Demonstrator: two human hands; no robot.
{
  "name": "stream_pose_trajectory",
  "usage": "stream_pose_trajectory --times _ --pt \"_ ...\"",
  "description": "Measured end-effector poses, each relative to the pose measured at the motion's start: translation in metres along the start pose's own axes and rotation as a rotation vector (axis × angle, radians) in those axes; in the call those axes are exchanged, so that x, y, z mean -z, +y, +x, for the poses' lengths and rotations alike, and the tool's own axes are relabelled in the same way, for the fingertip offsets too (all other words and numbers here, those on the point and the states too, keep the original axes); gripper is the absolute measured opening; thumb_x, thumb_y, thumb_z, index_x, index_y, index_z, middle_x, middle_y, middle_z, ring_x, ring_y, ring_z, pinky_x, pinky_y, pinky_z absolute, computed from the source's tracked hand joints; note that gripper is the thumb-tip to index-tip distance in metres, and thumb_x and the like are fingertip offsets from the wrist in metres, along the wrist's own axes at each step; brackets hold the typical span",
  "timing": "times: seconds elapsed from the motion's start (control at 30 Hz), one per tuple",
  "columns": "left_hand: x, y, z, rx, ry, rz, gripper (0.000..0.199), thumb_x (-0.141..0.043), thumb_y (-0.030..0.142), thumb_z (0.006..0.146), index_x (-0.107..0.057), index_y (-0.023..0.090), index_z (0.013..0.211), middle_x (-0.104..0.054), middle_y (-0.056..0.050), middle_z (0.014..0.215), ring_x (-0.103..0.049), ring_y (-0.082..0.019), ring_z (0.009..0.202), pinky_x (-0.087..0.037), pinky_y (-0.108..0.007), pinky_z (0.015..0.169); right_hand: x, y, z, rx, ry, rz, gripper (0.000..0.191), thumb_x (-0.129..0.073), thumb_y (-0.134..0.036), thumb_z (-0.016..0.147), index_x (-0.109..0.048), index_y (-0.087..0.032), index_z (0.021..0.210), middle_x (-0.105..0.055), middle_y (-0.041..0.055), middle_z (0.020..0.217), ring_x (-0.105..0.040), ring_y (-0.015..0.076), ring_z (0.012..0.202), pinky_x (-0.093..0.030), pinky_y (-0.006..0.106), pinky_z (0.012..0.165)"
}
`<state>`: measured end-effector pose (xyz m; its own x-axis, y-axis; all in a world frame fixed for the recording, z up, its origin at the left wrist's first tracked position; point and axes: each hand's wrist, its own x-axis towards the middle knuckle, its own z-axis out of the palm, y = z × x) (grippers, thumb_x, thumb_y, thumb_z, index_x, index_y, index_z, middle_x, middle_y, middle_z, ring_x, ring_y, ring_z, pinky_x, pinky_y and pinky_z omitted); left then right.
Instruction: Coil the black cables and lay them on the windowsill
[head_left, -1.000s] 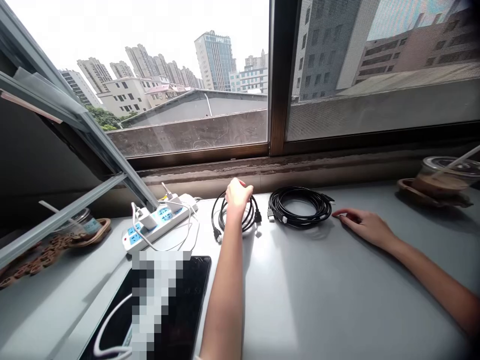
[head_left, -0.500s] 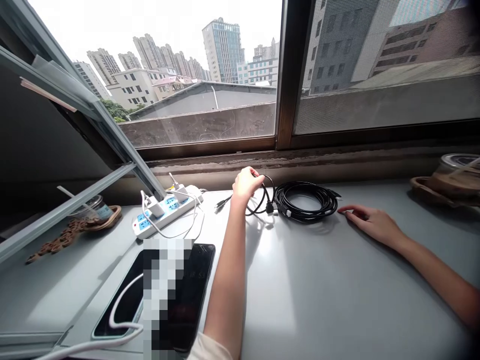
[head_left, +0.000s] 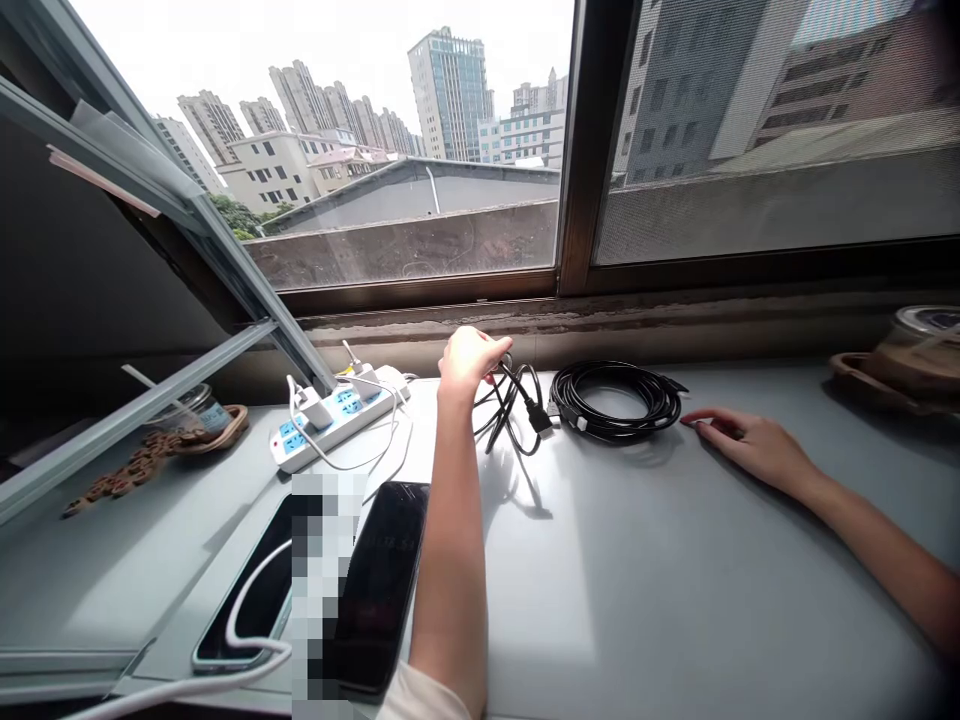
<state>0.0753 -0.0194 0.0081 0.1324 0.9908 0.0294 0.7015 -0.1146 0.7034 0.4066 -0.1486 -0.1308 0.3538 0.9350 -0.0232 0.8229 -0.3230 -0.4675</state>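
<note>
Near the window ledge my left hand (head_left: 469,362) is closed on a black cable (head_left: 517,400). Its loops hang from the fingers, and a black plug with a metal end dangles on the right side of them. Just right of these loops a larger coil of black cable (head_left: 619,432) lies on the table, with a connector resting on its left edge. My right hand (head_left: 757,448) rests on the table right of the coil, holding nothing, with thumb and forefinger apart. The forefinger's tip is close to the coil's right edge.
A white power strip (head_left: 360,422) with plugged-in chargers stands at the back left. Two phones (head_left: 382,590) lie in front of it, one with a white cable (head_left: 247,610). A metal frame (head_left: 225,355) slants across the left. Lidded cups sit at far left and far right (head_left: 911,350).
My left hand has moved slightly left and lifted the smaller cable, so its loops and plug hang more freely. My right hand has stayed beside the coil.
</note>
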Motion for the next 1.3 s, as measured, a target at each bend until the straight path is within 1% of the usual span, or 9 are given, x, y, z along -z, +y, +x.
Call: stream_pose_trajectory --times 0.13,0.27,0.5,0.6,0.77,0.87,1.0,1.13,1.3 --pt "0.001 -0.001 0.001 0.013 -0.065 -0.038 0.008 -0.062 0.022 0.068 -0.058 0.016 0.072 -0.061 0.000 0.056 -0.063 -0.014 0.056 -0.047 -0.022 0.061 0.001 -0.001 -0.001 0.000 0.006 -0.007 0.038 -0.042 -0.050 0.080 -0.064 -0.031 0.106 -0.061 -0.0007 0.071 -0.055 0.0162 0.070 -0.037 0.027 0.064" --pt "-0.003 0.004 0.001 0.053 -0.191 -0.065 0.026 -0.056 0.013 0.069 -0.056 0.015 0.095 -0.066 -0.002 0.065 -0.063 -0.013 0.055 -0.048 -0.021 0.057 0.000 0.000 0.000 -0.004 0.008 -0.013 0.039 -0.042 -0.050 0.080 -0.064 -0.033 0.106 -0.061 -0.0013 0.072 -0.056 0.0163 0.072 -0.038 0.026 0.065" --pt "-0.014 0.011 -0.003 0.127 -0.506 0.015 0.044 -0.051 0.013 0.071 -0.049 0.014 0.115 -0.065 -0.002 0.063 -0.062 -0.019 0.046 -0.052 -0.033 0.058 -0.002 0.003 0.002 0.013 0.011 -0.009 0.039 -0.042 -0.050 0.080 -0.063 -0.032 0.107 -0.064 -0.0010 0.077 -0.057 0.0174 0.076 -0.039 0.027 0.066" --pt "-0.017 0.012 -0.004 0.092 -0.666 0.057 0.057 -0.047 0.011 0.072 -0.038 0.020 0.128 -0.067 0.000 0.067 -0.063 -0.017 0.048 -0.052 -0.030 0.061 -0.002 0.003 0.002 0.017 0.013 -0.001 0.037 -0.042 -0.049 0.080 -0.063 -0.033 0.105 -0.064 -0.0027 0.079 -0.057 0.0162 0.077 -0.039 0.026 0.067" --pt "-0.007 0.011 -0.009 0.003 -0.893 -0.048 0.049 -0.037 0.015 0.084 -0.033 0.019 0.132 -0.065 -0.001 0.061 -0.065 -0.017 0.054 -0.045 -0.022 0.052 -0.003 0.004 0.002 0.064 0.030 0.013 0.039 -0.042 -0.049 0.080 -0.065 -0.030 0.105 -0.064 -0.0003 0.078 -0.057 0.0171 0.075 -0.040 0.027 0.066" --pt "0.007 0.007 -0.013 -0.028 -0.805 -0.053 0.040 -0.040 0.018 0.086 -0.041 0.017 0.127 -0.059 0.002 0.054 -0.061 -0.015 0.045 -0.036 -0.017 0.041 -0.004 0.006 0.003 0.075 0.026 0.007 0.038 -0.042 -0.049 0.080 -0.065 -0.030 0.105 -0.064 -0.0007 0.078 -0.057 0.0170 0.076 -0.040 0.026 0.065" --pt "0.021 0.008 -0.019 -0.012 -0.451 -0.230 0.034 -0.041 0.018 0.088 -0.044 0.013 0.121 -0.050 0.005 0.048 -0.054 -0.013 0.037 -0.038 -0.019 0.041 -0.006 0.009 0.006 0.099 0.046 0.004 0.038 -0.042 -0.049 0.080 -0.066 -0.030 0.104 -0.064 -0.0004 0.079 -0.058 0.0172 0.075 -0.040 0.027 0.065" --pt "0.026 0.026 -0.032 -0.083 -0.114 -0.512 0.031 -0.041 0.017 0.089 -0.042 0.013 0.120 -0.048 0.008 0.052 -0.051 -0.008 0.037 -0.042 -0.018 0.045 -0.008 0.010 0.006 0.147 0.067 0.039 0.039 -0.043 -0.050 0.080 -0.067 -0.028 0.101 -0.064 0.0007 0.076 -0.058 0.0169 0.070 -0.041 0.027 0.064" --pt "0.024 0.056 -0.054 -0.189 0.032 -0.866 0.033 -0.037 0.012 0.091 -0.036 0.013 0.124 -0.055 0.006 0.056 -0.057 -0.007 0.046 -0.048 -0.020 0.057 -0.009 0.008 0.002 0.134 0.211 0.126 0.041 -0.044 -0.052 0.078 -0.068 -0.023 0.096 -0.062 0.0007 0.072 -0.053 0.0125 0.058 -0.041 0.026 0.060"
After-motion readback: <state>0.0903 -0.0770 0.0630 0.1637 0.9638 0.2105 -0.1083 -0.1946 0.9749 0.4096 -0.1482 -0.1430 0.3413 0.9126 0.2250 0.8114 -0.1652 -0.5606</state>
